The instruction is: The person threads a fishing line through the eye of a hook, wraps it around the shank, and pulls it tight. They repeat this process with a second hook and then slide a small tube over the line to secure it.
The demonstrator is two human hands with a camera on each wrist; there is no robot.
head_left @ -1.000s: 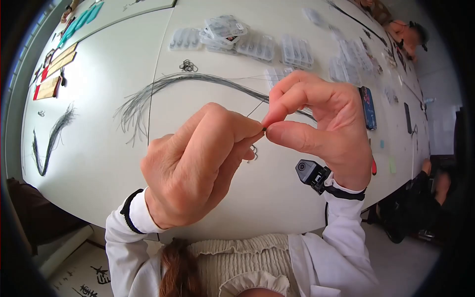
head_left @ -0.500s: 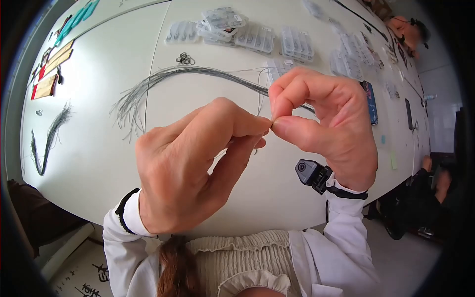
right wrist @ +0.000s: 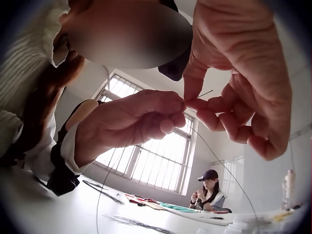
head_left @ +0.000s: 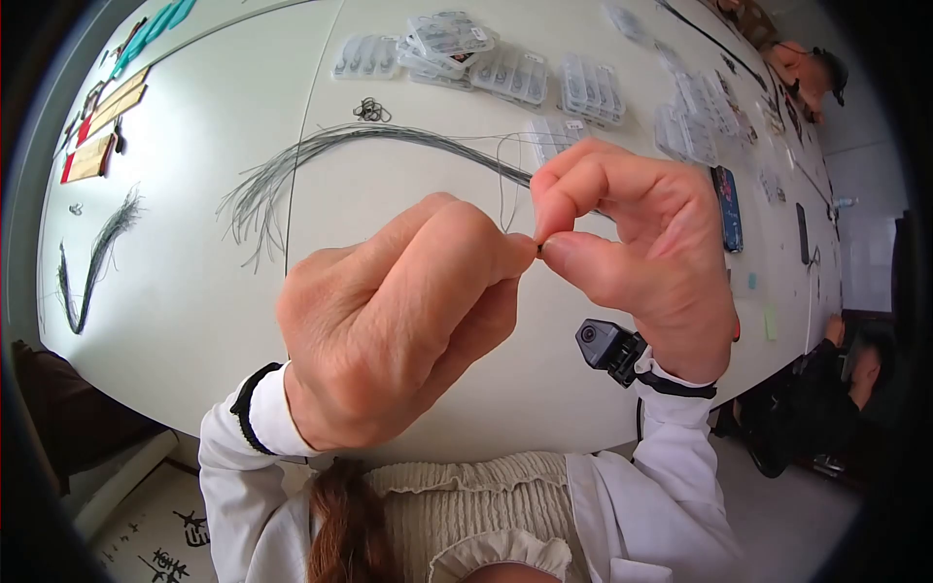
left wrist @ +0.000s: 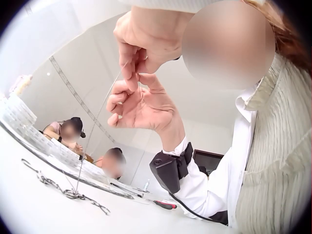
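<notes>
While the tips of the two hands meet in the air over the white table (head_left: 544,389), the left hand (head_left: 389,330) pinches a thin line (left wrist: 97,117) between its fingertips. The right hand (head_left: 646,257) pinches too, with its thumb and first finger on the line at the same spot. A tiny dark bit (head_left: 540,249) shows there, too small to make out. A short end pokes out past the right fingers in the right wrist view. In the left wrist view, the line goes down to a row of small metal loops (left wrist: 73,194) by the table top.

A little black camera (head_left: 604,347) sits on the right wrist. Behind the hands lies a long bunch of grey strands (head_left: 389,133), with a small dark heap of loops (head_left: 372,110) just past it. Farther back are lots of clear boxes (head_left: 510,76), some in a pile. A smaller bunch of strands (head_left: 109,238) lies far off to the left. Across the table sits a person in a dark cap (right wrist: 210,190), near a big window (right wrist: 161,158) with bars.
</notes>
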